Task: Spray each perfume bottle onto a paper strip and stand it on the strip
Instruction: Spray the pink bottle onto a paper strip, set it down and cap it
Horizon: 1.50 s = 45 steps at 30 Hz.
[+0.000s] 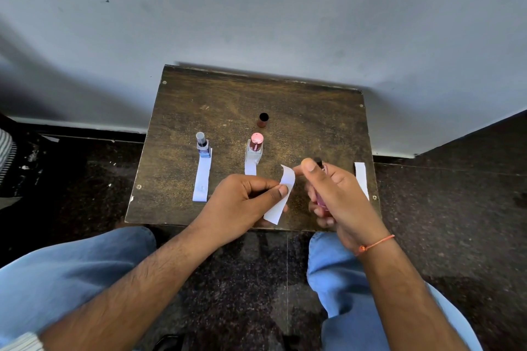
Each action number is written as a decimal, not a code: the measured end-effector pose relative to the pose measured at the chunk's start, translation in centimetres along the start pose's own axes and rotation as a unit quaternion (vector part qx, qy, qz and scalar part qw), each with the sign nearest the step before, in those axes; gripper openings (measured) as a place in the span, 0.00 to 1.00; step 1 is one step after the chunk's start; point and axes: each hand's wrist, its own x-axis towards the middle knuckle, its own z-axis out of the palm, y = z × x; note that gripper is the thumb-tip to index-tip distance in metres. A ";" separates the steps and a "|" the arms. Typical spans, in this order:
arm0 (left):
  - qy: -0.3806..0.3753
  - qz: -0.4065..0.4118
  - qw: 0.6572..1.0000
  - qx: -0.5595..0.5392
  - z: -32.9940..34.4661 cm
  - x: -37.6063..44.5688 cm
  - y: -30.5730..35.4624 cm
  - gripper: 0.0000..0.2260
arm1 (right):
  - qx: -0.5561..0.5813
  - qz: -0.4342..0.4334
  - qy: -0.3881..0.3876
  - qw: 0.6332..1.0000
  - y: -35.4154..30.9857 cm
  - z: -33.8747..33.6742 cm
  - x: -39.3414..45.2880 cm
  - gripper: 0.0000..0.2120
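My left hand (245,196) pinches a white paper strip (281,196) and holds it up over the table's front edge. My right hand (333,194) grips a pink perfume bottle (320,199), mostly hidden by my fingers, with the index finger on top of its sprayer, pointed toward the held strip. A blue bottle with a grey cap (203,147) stands on the far end of a strip (202,179). A clear bottle with a pink cap (254,149) stands on another strip (250,168). A fourth strip (361,179) lies bare at the right.
A dark loose cap (263,120) stands behind the bottles on the small wooden table (228,100). The table's far edge meets a grey wall (256,8). My knees in blue jeans (71,273) sit just below the table's front edge, over a dark floor.
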 end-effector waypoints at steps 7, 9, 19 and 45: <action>0.017 -0.029 0.998 -0.044 0.9 0.6 0.0 0.08 | 0.003 0.027 -0.032 0.999 0.8 -0.5 0.2 0.07; 0.019 -0.036 0.998 -0.048 1.2 0.9 -0.2 0.08 | 0.001 0.019 -0.013 1.000 1.0 -0.6 0.2 0.06; -0.025 0.002 0.997 0.076 2.0 1.6 -0.3 0.11 | -0.056 -0.020 0.076 0.995 1.6 -1.3 1.0 0.08; -0.053 0.106 0.883 0.455 4.8 -1.6 0.2 0.21 | -0.441 -0.088 0.129 0.884 1.4 -1.9 4.9 0.17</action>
